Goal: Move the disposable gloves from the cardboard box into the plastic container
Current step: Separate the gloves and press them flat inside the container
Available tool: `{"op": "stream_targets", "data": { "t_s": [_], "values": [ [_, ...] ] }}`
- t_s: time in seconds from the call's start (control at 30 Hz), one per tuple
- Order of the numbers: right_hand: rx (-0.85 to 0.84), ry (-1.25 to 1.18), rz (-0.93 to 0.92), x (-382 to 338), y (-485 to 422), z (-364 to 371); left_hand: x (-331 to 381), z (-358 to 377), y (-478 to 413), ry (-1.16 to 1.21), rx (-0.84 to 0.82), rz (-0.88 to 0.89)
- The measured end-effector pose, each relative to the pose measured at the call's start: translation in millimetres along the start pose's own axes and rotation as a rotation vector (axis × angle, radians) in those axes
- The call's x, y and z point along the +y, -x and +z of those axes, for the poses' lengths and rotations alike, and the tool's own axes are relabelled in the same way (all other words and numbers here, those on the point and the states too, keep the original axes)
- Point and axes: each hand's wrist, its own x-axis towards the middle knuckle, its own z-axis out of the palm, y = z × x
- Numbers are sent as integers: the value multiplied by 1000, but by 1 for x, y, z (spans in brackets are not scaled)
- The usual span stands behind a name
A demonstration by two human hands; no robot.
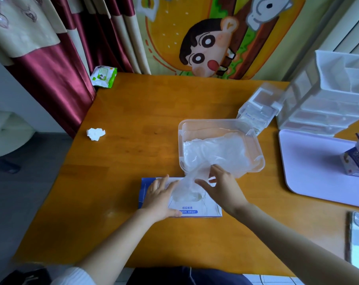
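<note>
Wooden table [133, 120]; clear plastic container [211, 124] mid-right, part filled; cardboard box [195, 210] near the front edge, pressed by the flat left hand [160, 200]; right hand [222, 190] pinches disposable gloves [184, 188] trailing from it: flimsy, slippery film, probably best bunched near the opening.

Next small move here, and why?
Probably lift the glove bunch the rest of the way out with the right hand and drop it into the plastic container. The bunch trails from the cardboard box opening over the container's near rim, where other gloves already lie; the left hand lies flat on the box, steadying it.
</note>
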Motion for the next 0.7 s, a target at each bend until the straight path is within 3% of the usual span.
{"op": "stream_targets", "data": {
  "t_s": [0.13,0.47,0.53,0.6,0.7],
  "values": [
    [27,-40,16,-8,-7,-6,-3,2,-1,-29,5,9],
    [402,-183,-2,-18,-35,-73,-2,2,3,-55,-11,17],
    [404,-172,-17,-19,-40,-85,0,-5,2,-49,-53,16],
    [294,-108,-58,-20,-42,-90,1,-21,-2,124,-45,42],
    [92,64,-122,-21,-43,-90,13,-62,-2,624,139,33]
  ]
}}
